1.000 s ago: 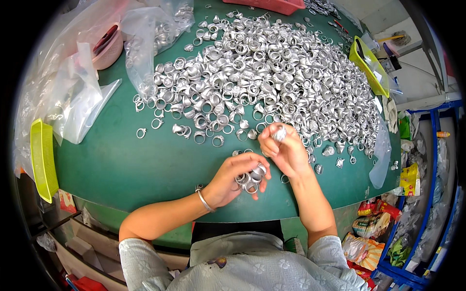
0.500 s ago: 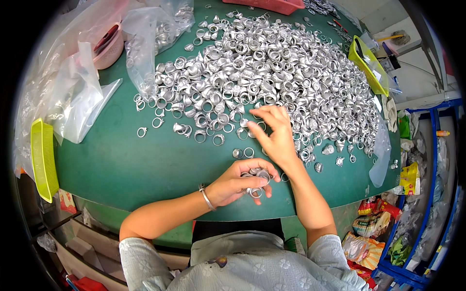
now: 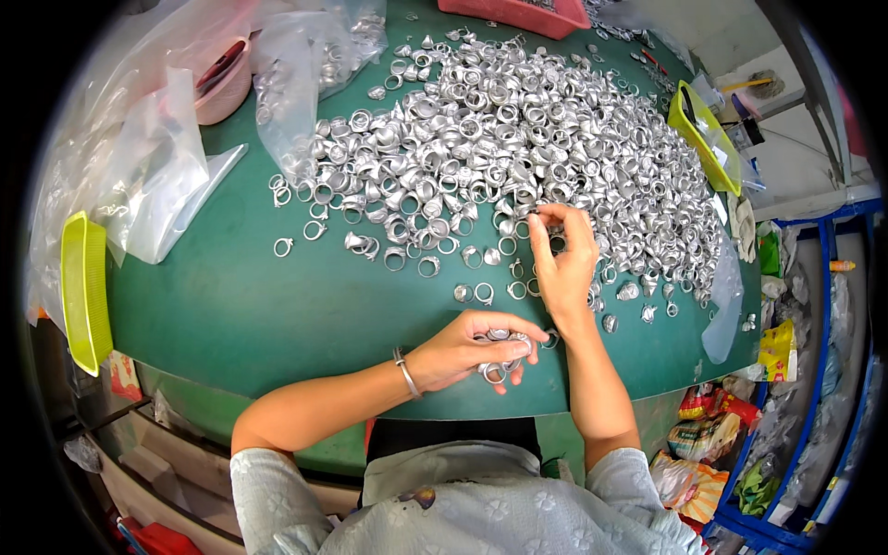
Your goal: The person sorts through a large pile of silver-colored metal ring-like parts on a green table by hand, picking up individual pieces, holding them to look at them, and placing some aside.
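Note:
Several silvery metal rings [image 3: 499, 372] lie in the curled fingers of my left hand [image 3: 455, 351], just above the near edge of the green table. My right hand [image 3: 569, 268] is at the front of a large heap of similar rings [image 3: 518, 120]. Its thumb and index fingertip come together at the heap; whatever is between them is too small to make out. Loose rings [image 3: 484, 293] lie on the tabletop between the heap and my left hand. A metal bangle [image 3: 405, 373] is around my left wrist.
Clear plastic bags [image 3: 148, 176] and a pink bowl [image 3: 227, 88] are at the left. Yellow-green baskets [image 3: 85, 296] stand at both sides of the green table [image 3: 231, 314]. A pink tray [image 3: 518, 13] sits at the far edge. Blue shelving [image 3: 809, 370] holding packages is at the right.
My right hand has shifted to the right along the heap's front, and its thumb and index finger have drawn together. My left hand still holds its rings. The whole view has shifted slightly.

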{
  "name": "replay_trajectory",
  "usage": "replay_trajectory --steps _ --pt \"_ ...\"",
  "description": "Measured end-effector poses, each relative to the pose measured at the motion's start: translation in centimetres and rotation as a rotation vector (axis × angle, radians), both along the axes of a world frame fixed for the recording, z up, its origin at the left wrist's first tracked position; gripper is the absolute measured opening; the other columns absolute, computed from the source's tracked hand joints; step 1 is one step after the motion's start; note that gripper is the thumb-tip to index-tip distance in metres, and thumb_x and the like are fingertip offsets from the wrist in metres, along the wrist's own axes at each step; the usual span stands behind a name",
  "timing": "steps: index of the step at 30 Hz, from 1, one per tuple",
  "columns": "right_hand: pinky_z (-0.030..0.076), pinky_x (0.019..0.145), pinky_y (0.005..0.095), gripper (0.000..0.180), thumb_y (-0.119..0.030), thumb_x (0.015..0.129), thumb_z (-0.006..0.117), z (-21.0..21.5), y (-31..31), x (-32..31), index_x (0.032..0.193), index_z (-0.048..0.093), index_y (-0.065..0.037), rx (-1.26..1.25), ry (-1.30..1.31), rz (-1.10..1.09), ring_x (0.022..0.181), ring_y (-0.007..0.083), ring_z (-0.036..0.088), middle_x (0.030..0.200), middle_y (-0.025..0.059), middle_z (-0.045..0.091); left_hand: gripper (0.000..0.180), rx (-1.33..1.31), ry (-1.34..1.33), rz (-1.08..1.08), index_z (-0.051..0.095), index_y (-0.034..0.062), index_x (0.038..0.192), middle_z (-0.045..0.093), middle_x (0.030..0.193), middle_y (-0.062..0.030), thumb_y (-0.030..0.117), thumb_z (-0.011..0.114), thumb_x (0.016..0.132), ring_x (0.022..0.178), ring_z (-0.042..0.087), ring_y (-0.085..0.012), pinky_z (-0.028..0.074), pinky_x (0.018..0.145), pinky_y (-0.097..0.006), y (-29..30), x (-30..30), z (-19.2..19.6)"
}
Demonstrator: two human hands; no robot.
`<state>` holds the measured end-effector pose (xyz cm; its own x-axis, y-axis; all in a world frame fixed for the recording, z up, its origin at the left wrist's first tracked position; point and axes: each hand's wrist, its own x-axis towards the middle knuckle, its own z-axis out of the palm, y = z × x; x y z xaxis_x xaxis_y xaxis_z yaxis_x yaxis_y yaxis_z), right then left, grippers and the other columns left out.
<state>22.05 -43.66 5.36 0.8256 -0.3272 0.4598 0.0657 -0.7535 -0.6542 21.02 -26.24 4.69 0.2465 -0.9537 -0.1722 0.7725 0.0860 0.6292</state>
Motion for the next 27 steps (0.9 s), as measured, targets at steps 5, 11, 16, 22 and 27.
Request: replay_trajectory --steps 5,11,16,22,27 --pt "0.041 0.073 0.0335 0.012 -0.002 0.073 0.066 0.0 0.5 0.5 0.086 0.065 -0.004 -0.093 -0.026 0.171 0.08 0.0243 0.052 0.084 0.0085 0.059 0.03 -0.059 0.121 -0.011 0.057 0.0007 0.106 0.058 0.089 -0.0084 0.027 0.052 0.091 0.068 0.059 -0.0138 0.051 0.055 -0.025 -0.1 -0.1 -0.4" --pt "0.034 0.075 0.0337 0.016 -0.008 0.069 0.07 1.5 3.3 3.2 0.084 0.065 -0.009 -0.506 0.218 0.284 0.084 0.0228 0.046 0.088 0.0033 0.052 0.028 -0.082 0.051 0.001 0.057 0.0018 0.104 0.058 0.087 -0.0082 0.026 0.051 0.092 0.067 0.059 -0.0135 0.05 0.053 -0.026 -0.1 0.0 -0.8" --pt "0.034 0.077 0.0372 0.013 -0.007 0.067 0.066 -0.1 3.1 4.1 0.08 0.064 -0.008 -0.68 0.16 0.272 0.086 0.0239 0.048 0.086 0.0046 0.054 0.028 -0.086 0.008 0.016 0.057 0.0022 0.104 0.058 0.088 -0.0075 0.026 0.052 0.091 0.067 0.059 -0.0137 0.05 0.054 -0.026 -0.2 0.1 -0.8" --pt "0.038 0.086 0.0366 0.016 -0.004 0.07 0.063 5.0 1.1 1.2 0.085 0.063 -0.002 0.06 0.338 0.473 0.094 0.0257 0.053 0.096 0.0083 0.059 0.044 -0.135 0.279 0.232 0.055 0.004 0.108 0.059 0.091 -0.0083 0.043 0.042 0.092 0.07 0.059 -0.0145 0.049 0.055 -0.028 0.3 0.6 -0.3" --pt "0.041 0.085 0.0341 0.028 0.0 0.074 0.06 7.9 1.2 1.3 0.102 0.062 -0.003 0.108 0.558 0.729 0.094 0.026 0.055 0.096 0.0097 0.059 0.054 -0.047 0.301 0.352 0.054 0.0061 0.11 0.06 0.094 -0.0082 0.054 0.038 0.09 0.073 0.058 -0.0155 0.049 0.057 -0.03 0.1 0.7 -1.2"
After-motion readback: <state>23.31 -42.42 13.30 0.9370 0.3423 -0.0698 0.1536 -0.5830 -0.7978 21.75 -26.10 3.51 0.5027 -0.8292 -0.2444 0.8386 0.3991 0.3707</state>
